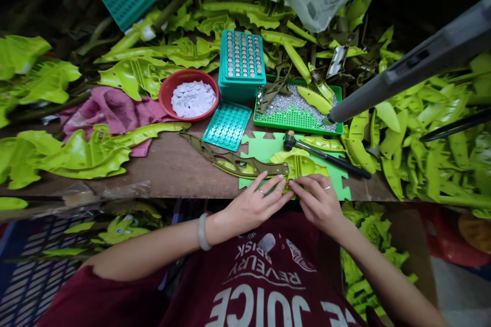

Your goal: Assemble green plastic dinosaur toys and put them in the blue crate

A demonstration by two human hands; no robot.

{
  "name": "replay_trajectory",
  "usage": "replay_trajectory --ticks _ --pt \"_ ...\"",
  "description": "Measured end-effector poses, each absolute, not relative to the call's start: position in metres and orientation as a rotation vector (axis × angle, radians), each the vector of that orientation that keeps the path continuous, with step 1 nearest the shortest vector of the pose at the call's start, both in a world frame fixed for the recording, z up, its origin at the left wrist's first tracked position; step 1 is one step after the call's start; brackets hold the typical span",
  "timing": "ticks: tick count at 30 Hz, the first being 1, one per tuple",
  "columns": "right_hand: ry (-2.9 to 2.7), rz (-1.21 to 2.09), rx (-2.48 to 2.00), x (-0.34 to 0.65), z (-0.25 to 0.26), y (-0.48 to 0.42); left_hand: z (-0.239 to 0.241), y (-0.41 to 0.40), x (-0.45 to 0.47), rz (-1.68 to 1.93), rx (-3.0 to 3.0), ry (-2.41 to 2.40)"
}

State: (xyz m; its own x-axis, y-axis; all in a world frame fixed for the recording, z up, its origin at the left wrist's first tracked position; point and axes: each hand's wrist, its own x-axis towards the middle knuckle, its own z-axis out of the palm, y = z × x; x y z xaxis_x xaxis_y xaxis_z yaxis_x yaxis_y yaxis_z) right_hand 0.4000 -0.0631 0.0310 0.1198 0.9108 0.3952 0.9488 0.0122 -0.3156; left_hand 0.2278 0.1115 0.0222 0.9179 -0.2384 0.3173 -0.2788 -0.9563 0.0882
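Note:
My left hand point(256, 201) and my right hand point(317, 198) meet at the table's front edge, fingertips together on a lime-green plastic part point(297, 164). The part lies on a green foam mat point(264, 146). A long olive-green plastic piece point(230, 159) runs left from it. Both hands pinch at one small spot on the part; whatever is between the fingertips is too small to make out. A small hammer point(326, 155) lies just beyond my right hand.
A red bowl point(169, 93) holds white discs. Teal trays point(242, 59) hold button cells, with another teal tray point(227, 125) in front. A green tray point(293, 117) holds small screws. Lime plastic parts point(406, 138) are heaped all around. A pink cloth point(115, 110) lies left. A grey tool arm point(402, 74) reaches in from the right.

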Motion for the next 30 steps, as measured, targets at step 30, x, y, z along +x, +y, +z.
replay_trajectory --ticks 30 --pt "-1.629 0.080 -2.588 0.506 0.191 0.252 -0.034 0.065 0.244 1.387 3.001 0.096"
